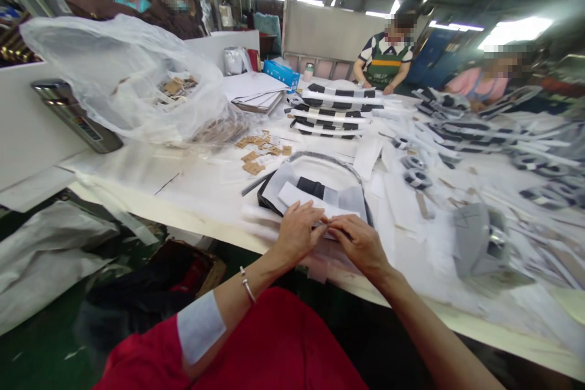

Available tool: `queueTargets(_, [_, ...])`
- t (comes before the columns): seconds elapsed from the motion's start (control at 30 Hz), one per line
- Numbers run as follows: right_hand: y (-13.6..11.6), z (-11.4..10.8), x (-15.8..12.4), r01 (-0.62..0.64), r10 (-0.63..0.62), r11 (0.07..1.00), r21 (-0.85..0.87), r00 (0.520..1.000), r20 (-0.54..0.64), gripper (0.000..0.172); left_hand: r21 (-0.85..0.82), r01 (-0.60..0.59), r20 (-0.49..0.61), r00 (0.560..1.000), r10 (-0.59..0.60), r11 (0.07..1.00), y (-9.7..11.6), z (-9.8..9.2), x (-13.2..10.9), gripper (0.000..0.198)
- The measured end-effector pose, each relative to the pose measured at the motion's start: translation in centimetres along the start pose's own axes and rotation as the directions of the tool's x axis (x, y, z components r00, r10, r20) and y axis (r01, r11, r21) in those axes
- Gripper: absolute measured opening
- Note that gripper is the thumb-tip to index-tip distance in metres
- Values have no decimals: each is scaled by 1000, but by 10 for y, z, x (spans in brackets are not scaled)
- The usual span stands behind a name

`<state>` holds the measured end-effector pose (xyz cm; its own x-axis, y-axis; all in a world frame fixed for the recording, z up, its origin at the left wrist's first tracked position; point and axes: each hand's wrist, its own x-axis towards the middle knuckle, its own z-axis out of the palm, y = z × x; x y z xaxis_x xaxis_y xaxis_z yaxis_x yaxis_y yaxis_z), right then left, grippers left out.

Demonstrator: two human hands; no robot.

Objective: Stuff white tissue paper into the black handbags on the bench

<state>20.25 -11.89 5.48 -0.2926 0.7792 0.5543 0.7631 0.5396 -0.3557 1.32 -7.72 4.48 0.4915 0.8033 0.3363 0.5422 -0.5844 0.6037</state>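
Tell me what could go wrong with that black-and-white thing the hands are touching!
The black-and-white piece lies by the near edge of the table, so a tug might slide it off. The white strip on top, by the left hand, could shift if it isn't stuck down; I can't tell. The right hand is very close, so fingers might bump.

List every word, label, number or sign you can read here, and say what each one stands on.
"ONLY", probable reading only, as the letters are blurred: dark green apron with an orange stripe.
Too small or blurred to read: multicoloured label on the dark metallic cylinder.
Too small or blurred to read: markings on the bright blue box and any print on the small square brown tags.
Nothing else is legible.
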Motion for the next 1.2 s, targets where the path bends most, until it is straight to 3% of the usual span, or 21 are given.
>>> queueTargets(0.1, [-7,-11,-9,106,-106,994,-12,994,-10,24,30,-8,-11,1000,8,1000,1,2,0,12])
queueTargets(0.23, [-22,-21,-41,284,-265,948,-140,954,143,38,48,-15,-23,1000,16,999,1,3,0,12])
queueTargets(0.33, [-28,-12,-65,328,-264,891,-313,937,231,45,47,-30,-35,999,32,998,-1,3,-1,13])
queueTargets(0.43, [-27,5,-75,293,-244,860,-418,955,166,43,46,-42,-36,998,44,998,-3,4,-1,15])
queueTargets(0.57, [-26,16,-65,269,-277,885,-380,960,36,26,48,-47,-21,999,48,998,-6,5,-1,16])
queueTargets(0.67, [-30,13,-58,259,-275,902,-345,961,1,19,62,-58,-21,998,59,996,-6,6,-1,16])
queueTargets(0.93, [-49,11,-62,172,-184,966,-192,982,-47,24,119,-87,-15,996,89,989,-3,6,0,12])
queueTargets(1.2, [-41,-7,-21,199,-205,949,-245,979,2,21,182,-149,-39,987,158,972,-7,12,-8,10])
